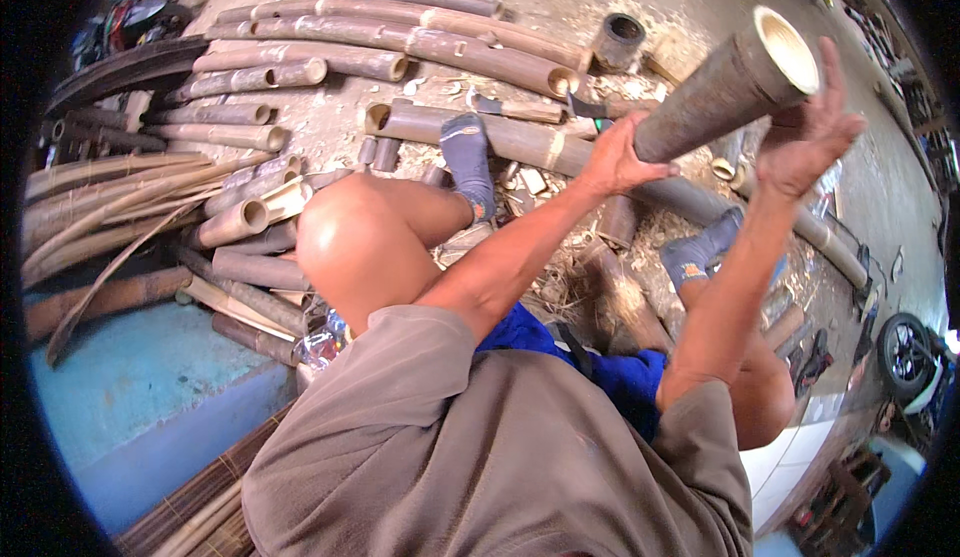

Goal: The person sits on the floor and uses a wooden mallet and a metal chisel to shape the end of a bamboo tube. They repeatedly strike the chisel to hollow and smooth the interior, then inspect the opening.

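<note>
Concrete floor (880, 157), bamboo poles (430, 42) lying across it in rough rows; one thick pole (535, 145) by the person's left sock (466, 147). Short bamboo tube (715, 87), dark-skinned, pale inside, hollow, tilts up in midair ahead of the knees. Left hand (618, 159) clasps its lower end, fingers mostly hidden. Right hand (805, 147) beside the upper rim, fingers spread; from here I can't tell whether it touches. Pale, flaky shavings (645, 87) litter the ground.
</note>
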Available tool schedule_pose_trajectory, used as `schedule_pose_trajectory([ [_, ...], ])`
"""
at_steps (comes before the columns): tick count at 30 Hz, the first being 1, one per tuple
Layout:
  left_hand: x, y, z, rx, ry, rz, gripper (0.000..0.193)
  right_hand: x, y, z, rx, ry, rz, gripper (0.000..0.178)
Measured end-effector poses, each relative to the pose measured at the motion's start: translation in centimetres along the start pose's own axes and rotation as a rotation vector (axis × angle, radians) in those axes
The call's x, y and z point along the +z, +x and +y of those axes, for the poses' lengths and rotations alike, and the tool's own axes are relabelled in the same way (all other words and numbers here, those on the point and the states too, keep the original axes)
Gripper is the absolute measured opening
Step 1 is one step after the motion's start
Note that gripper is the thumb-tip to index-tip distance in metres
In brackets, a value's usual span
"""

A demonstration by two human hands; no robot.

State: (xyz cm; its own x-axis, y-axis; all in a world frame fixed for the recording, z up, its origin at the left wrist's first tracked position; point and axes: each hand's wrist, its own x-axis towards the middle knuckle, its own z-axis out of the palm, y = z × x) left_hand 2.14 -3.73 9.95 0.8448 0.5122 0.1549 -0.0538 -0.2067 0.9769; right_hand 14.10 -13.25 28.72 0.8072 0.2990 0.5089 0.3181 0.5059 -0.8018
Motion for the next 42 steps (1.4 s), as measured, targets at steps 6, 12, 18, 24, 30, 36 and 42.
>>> schedule_pose_trajectory([
  [6,-1.1,1.3,0.8,-0.004,-0.114,0.013,0.088,3.4,-2.6,1.1,-0.029,-0.301,-0.125,0.071],
  [12,0.8,1.9,2.5,-0.049,-0.062,0.029,0.093,1.4,-2.2,2.9,-0.056,-0.073,0.016,0.071],
  [18,0.8,2.7,2.4,0.148,-0.190,0.403,0.084,8.7,-2.2,0.0,0.068,-0.126,-0.357,0.086],
  [24,-5.7,6.0,4.3,0.310,-0.142,0.448,0.080,7.4,-0.9,2.3,-0.148,-0.345,-0.398,0.077],
  [30,-3.2,10.0,7.1,0.085,-0.182,0.176,0.080,-4.6,-12.1,8.9,0.589,-0.529,-0.298,0.091],
  [36,-3.6,5.9,-3.9,-0.306,0.336,0.166,0.084,-8.6,-12.5,13.4,0.905,-0.405,0.127,0.066],
  [42,-1.9,-0.7,-11.5,0.015,1.018,-0.146,0.076,-15.6,-6.9,19.9,0.803,-0.858,0.118,0.060],
])
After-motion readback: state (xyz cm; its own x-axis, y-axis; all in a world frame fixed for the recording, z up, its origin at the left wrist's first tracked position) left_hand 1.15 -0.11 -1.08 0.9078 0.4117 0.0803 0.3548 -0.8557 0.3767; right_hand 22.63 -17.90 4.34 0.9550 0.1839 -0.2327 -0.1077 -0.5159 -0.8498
